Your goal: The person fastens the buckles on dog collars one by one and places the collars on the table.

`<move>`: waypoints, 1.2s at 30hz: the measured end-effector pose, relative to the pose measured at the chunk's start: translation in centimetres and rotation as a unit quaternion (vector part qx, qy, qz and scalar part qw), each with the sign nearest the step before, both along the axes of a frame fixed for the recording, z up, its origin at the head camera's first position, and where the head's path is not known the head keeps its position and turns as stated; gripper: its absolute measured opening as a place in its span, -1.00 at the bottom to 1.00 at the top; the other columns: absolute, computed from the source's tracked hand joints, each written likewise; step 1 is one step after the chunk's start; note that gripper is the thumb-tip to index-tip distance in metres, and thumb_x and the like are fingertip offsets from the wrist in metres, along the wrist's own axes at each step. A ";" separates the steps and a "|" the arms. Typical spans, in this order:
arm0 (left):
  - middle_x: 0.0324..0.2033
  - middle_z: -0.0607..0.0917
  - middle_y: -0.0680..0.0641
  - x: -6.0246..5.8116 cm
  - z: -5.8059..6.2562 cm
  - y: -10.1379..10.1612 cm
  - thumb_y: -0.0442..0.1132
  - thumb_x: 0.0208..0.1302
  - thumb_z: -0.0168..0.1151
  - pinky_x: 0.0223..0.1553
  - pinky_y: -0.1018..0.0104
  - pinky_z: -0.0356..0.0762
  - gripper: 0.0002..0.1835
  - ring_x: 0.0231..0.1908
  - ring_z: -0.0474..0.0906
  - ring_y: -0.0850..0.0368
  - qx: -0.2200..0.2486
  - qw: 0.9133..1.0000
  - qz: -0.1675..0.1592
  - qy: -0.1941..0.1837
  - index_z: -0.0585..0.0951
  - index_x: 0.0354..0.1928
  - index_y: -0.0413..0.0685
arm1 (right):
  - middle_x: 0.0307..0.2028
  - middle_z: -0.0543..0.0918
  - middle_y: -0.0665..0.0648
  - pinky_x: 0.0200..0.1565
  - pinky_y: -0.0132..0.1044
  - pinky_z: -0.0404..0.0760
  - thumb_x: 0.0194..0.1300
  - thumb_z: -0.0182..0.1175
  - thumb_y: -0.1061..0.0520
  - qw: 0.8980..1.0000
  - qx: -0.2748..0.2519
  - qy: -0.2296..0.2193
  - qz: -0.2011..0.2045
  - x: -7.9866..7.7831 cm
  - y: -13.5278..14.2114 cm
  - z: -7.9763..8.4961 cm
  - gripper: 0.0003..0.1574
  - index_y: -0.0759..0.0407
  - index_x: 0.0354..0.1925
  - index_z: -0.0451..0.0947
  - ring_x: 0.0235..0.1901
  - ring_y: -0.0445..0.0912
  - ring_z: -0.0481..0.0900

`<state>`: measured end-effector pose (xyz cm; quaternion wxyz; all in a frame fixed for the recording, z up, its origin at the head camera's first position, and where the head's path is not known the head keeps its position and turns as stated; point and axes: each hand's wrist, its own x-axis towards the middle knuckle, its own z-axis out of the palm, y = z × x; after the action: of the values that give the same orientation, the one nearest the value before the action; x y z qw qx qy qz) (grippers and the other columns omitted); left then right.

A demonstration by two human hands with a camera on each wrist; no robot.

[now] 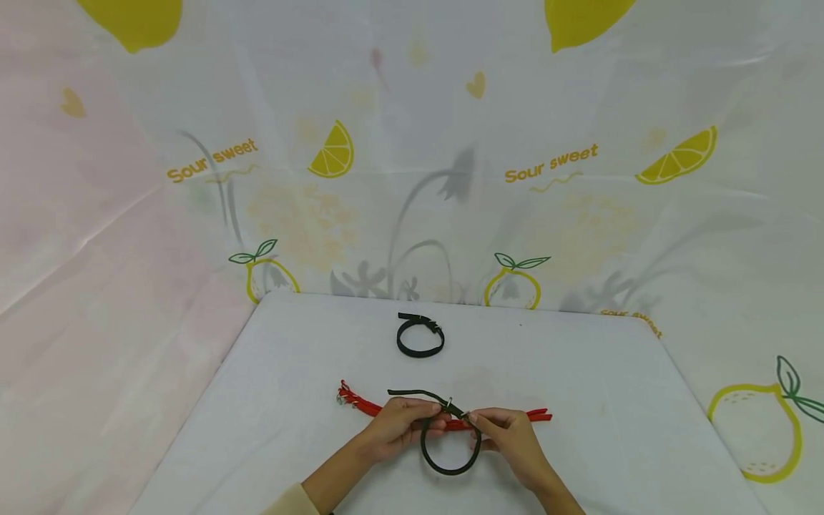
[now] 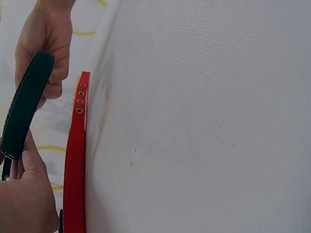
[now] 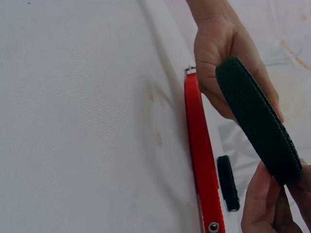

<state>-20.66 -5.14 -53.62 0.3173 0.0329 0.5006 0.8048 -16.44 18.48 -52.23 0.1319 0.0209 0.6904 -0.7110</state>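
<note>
Both hands hold a dark green collar (image 1: 450, 472), its strap bent into a loop through a metal buckle, with the free tail pointing left. My left hand (image 1: 402, 425) pinches it beside the buckle on the left. On the loop's right side, my right hand (image 1: 511, 433) pinches the strap between thumb and fingers. The collar's woven band (image 2: 29, 107) hangs between the hands in the left wrist view. Red collars (image 3: 201, 145) lie stretched out on the table behind the hands, partly hidden by them. Eyelets and a buckle show on the red straps.
A second dark green collar (image 1: 420, 353), buckled into a ring, lies farther back on the white table (image 1: 290, 343). Cloth walls (image 1: 412, 229) with lemon prints enclose the table at the back and sides.
</note>
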 end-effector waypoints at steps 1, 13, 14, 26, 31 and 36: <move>-0.21 0.73 -0.22 0.0 0.0 0.0 -0.32 0.32 0.26 -0.08 0.22 0.63 -0.73 -0.25 0.71 0.11 0.001 1.000 0.000 -0.001 0.65 -0.04 -0.40 | -0.21 0.72 0.21 -0.20 -0.15 0.70 0.28 0.31 0.09 1.000 0.001 0.001 0.001 0.0 0.0 0.0 -0.58 0.44 -0.06 0.64 -0.30 -0.08 0.64; -0.16 0.73 -0.23 0.2 -0.2 -0.4 -0.30 0.31 0.27 -0.06 0.21 0.62 -0.71 -0.24 0.71 0.14 -0.003 1.000 -0.005 -0.008 0.65 -0.02 -0.37 | -0.21 0.72 0.22 -0.22 -0.17 0.70 0.29 0.31 0.08 1.000 0.008 0.004 -0.002 0.2 0.0 -0.2 -0.57 0.44 -0.07 0.64 -0.32 -0.10 0.63; -0.17 0.73 -0.22 0.2 -0.3 -0.4 -0.30 0.30 0.27 -0.06 0.22 0.62 -0.71 -0.24 0.71 0.14 -0.002 1.000 -0.004 -0.009 0.65 -0.02 -0.38 | -0.21 0.72 0.23 -0.22 -0.17 0.70 0.29 0.31 0.08 1.000 0.007 0.002 -0.003 0.2 0.0 -0.2 -0.58 0.43 -0.07 0.64 -0.32 -0.10 0.63; -0.17 0.72 -0.25 0.2 -0.3 0.2 -0.24 0.31 0.28 -0.06 0.20 0.62 -0.68 -0.22 0.70 0.10 -0.010 1.000 0.011 -0.022 0.64 -0.01 -0.34 | -0.23 0.72 0.17 -0.21 -0.14 0.70 0.27 0.33 0.10 1.000 -0.011 -0.007 -0.017 0.2 -0.2 -0.3 -0.58 0.43 -0.06 0.64 -0.32 -0.08 0.63; -0.17 0.73 -0.24 0.1 -0.3 0.3 -0.24 0.29 0.30 -0.09 0.23 0.63 -0.67 -0.23 0.70 0.12 -0.017 0.999 0.022 -0.027 0.65 -0.02 -0.36 | -0.23 0.72 0.18 -0.19 -0.12 0.70 0.26 0.34 0.10 1.000 -0.016 -0.009 -0.018 0.1 -0.2 -0.2 -0.58 0.42 -0.06 0.64 -0.31 -0.05 0.64; -0.17 0.73 -0.23 0.1 -0.4 0.4 -0.24 0.31 0.28 -0.09 0.25 0.63 -0.68 -0.25 0.70 0.15 -0.015 1.000 0.016 -0.021 0.63 -0.01 -0.36 | -0.23 0.72 0.18 -0.21 -0.14 0.70 0.27 0.33 0.09 1.000 -0.010 -0.003 -0.013 0.0 -0.1 -0.3 -0.58 0.42 -0.06 0.64 -0.31 -0.07 0.63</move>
<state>-20.55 -4.75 -53.97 0.3151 0.0034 0.5068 0.8024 -16.39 18.39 -52.52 0.1248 0.0308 0.6825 -0.7195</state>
